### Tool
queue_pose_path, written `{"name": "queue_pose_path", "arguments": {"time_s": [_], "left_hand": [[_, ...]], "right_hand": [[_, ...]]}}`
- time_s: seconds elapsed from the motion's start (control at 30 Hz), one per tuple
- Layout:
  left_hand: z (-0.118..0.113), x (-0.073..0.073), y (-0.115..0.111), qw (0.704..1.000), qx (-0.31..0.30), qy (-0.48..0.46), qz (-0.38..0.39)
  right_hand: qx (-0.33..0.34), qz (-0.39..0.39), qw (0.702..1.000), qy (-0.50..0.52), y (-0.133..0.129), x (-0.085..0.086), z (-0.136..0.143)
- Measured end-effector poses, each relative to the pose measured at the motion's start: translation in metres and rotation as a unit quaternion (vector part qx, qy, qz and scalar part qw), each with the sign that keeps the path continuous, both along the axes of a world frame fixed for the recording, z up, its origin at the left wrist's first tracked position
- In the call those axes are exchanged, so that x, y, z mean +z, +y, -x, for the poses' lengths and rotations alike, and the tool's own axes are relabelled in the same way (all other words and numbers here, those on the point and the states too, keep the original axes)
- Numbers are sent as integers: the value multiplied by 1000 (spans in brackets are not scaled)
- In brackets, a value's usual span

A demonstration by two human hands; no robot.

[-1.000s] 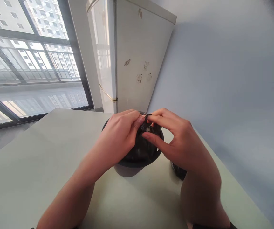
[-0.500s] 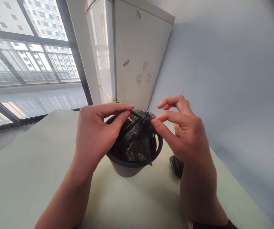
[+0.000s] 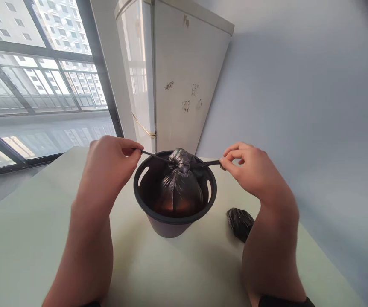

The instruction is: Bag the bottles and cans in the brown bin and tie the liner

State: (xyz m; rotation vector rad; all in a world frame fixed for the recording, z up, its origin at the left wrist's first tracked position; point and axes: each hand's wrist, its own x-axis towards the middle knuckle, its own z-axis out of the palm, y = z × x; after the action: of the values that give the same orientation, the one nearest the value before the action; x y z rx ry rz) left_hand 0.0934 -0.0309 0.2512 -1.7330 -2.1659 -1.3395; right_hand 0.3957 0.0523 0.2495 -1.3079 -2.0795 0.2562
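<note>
A black plastic garbage bag (image 3: 179, 187) sits inside a dark trash can (image 3: 174, 221) with slotted handles, its neck gathered tight into a crumpled bunch. Two thin drawstrings run out sideways from that neck. My left hand (image 3: 113, 164) pinches the end of the left drawstring (image 3: 156, 157) between thumb and fingers, beyond the can's left rim. On the other side, my right hand (image 3: 243, 168) pinches the right drawstring (image 3: 208, 163), just past the right rim. Both strings look taut and nearly level. What the bag holds is hidden.
A crumpled black plastic bundle (image 3: 240, 224) lies on the pale table (image 3: 152, 273), beside my right forearm. Behind the can stands a white refrigerator (image 3: 187, 64) with worn marks. Large windows (image 3: 43, 85) are at the left, a bluish wall (image 3: 293, 94) at the right.
My hands have moved apart, left hand leftward and right hand rightward, each drawing out a string. The bag's neck has cinched into a tight bunch, and the loose flap over the rim is gone.
</note>
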Motion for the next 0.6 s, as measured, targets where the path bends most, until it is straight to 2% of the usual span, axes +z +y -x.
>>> {"name": "queue_pose_path", "arguments": {"time_s": [0.1, 0.23, 0.3, 0.37, 0.5, 0.6], "left_hand": [[-21, 9, -9, 997, -62, 15, -52], [-49, 13, -16, 968, -242, 56, -27], [-56, 12, -14, 955, -288, 64, -2], [-59, 10, -12, 957, -286, 53, -5], [-57, 5, -10, 965, -246, -3, -95], [-58, 1, -13, 955, -265, -24, -134]], "right_hand": [[23, -64, 990, 124, -17, 4, 19], [156, -64, 959, 227, -42, 4, 46], [216, -44, 946, 238, -49, 2, 53], [238, -33, 941, 238, -50, 2, 53], [233, 24, 957, 169, -44, 1, 52], [268, 70, 955, 109, -40, -1, 56]]}}
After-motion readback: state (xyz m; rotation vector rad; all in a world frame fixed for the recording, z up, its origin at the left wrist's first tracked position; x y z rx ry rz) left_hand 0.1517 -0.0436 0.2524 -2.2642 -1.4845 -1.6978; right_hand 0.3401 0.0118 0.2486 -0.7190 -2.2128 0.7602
